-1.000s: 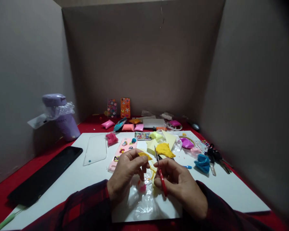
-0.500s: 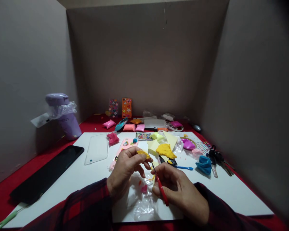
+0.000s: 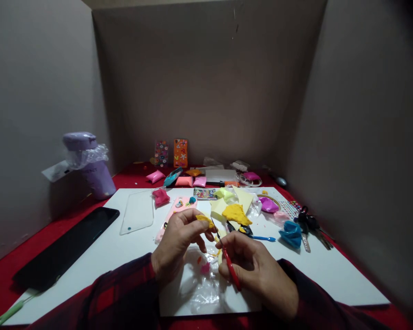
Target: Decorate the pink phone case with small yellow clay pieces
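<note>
My left hand (image 3: 179,238) pinches a small flat piece of yellow clay (image 3: 205,220) between thumb and fingers. In my right hand (image 3: 258,270) are red-handled scissors (image 3: 231,267), their thin dark blades pointing up at the right edge of that piece. Whether the blades touch the clay I cannot tell. Just beyond the hands lies a larger yellow clay sheet (image 3: 237,214) near pale yellow paper (image 3: 218,208). Below the hands is a clear plastic bag (image 3: 204,293) with pink and orange bits. A pink phone case (image 3: 174,213) with small decorations is partly hidden behind my left hand.
On the white board (image 3: 337,284) lie a clear phone case (image 3: 137,213), a blue clay packet (image 3: 291,234), keys (image 3: 306,243) and a blue tool (image 3: 264,239). A black phone (image 3: 67,247) and a purple bottle (image 3: 98,176) stand left. Grey walls enclose the sides and back.
The view has shifted very slightly. Both hands keep nearly the same pose, with the clay piece and scissors still held close together.
</note>
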`<act>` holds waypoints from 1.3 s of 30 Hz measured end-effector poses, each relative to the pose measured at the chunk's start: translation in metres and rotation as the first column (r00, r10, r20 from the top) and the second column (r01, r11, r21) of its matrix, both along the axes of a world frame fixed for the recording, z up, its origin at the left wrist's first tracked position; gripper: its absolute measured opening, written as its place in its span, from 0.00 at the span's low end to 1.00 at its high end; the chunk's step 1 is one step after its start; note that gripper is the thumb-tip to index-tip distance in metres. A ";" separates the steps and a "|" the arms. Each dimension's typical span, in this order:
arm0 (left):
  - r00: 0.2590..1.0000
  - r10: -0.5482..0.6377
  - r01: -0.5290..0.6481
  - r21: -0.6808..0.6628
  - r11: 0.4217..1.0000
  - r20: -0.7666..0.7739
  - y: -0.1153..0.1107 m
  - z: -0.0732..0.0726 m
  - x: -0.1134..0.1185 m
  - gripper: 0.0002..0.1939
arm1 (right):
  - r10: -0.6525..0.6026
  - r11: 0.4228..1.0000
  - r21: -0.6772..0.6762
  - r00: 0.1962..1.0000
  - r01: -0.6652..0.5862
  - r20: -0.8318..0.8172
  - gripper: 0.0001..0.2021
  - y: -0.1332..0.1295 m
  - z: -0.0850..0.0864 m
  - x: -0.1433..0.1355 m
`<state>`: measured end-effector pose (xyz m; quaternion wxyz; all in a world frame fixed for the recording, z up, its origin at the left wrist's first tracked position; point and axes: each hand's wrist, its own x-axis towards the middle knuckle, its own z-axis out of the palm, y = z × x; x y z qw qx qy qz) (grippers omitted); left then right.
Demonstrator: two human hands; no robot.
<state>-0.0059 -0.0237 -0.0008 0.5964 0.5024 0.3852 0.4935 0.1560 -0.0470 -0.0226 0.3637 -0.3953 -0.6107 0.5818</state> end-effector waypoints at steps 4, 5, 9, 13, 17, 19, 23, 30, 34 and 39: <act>1.000 0.003 -0.003 0.002 1.000 -0.006 0.001 0.001 0.000 0.03 | -0.013 1.000 -0.006 1.000 0.013 0.018 0.11 -0.001 0.002 0.000; 1.000 0.000 0.000 0.005 1.000 -0.007 0.001 0.001 0.000 0.03 | -0.014 1.000 -0.005 1.000 0.015 0.023 0.12 -0.001 0.002 0.000; 1.000 -0.010 0.010 0.022 1.000 -0.011 0.002 -0.001 -0.002 0.03 | -0.009 1.000 0.000 1.000 0.009 0.027 0.12 -0.001 0.004 0.000; 1.000 -0.009 0.009 0.018 1.000 -0.022 0.002 -0.001 -0.002 0.03 | -0.003 1.000 0.003 1.000 0.003 0.029 0.13 -0.001 0.005 0.000; 0.999 -0.008 0.009 0.022 1.000 -0.031 0.002 0.001 -0.002 0.03 | 0.000 1.000 0.000 1.000 0.000 0.024 0.13 -0.001 0.003 0.001; 0.999 -0.008 0.009 0.023 1.000 -0.031 0.002 0.001 -0.002 0.03 | -0.007 1.000 0.011 0.999 0.007 0.037 0.12 -0.001 0.003 0.001; 1.000 -0.005 0.006 0.021 1.000 -0.030 0.001 0.001 -0.003 0.03 | -0.019 1.000 0.007 0.999 0.018 0.046 0.10 -0.001 0.002 0.001; 0.999 -0.003 0.004 0.026 1.000 -0.035 0.001 0.000 -0.003 0.03 | -0.023 0.999 -0.037 1.000 0.024 0.010 0.10 -0.001 0.002 -0.001; 0.999 -0.003 0.004 0.017 1.000 -0.035 0.002 0.001 -0.003 0.03 | -0.039 0.998 -0.044 0.999 0.039 -0.002 0.09 -0.002 0.001 0.000; 0.999 0.000 0.001 0.021 1.000 -0.039 0.002 0.001 -0.003 0.03 | -0.057 0.995 -0.079 0.998 0.056 -0.006 0.09 -0.002 0.003 -0.001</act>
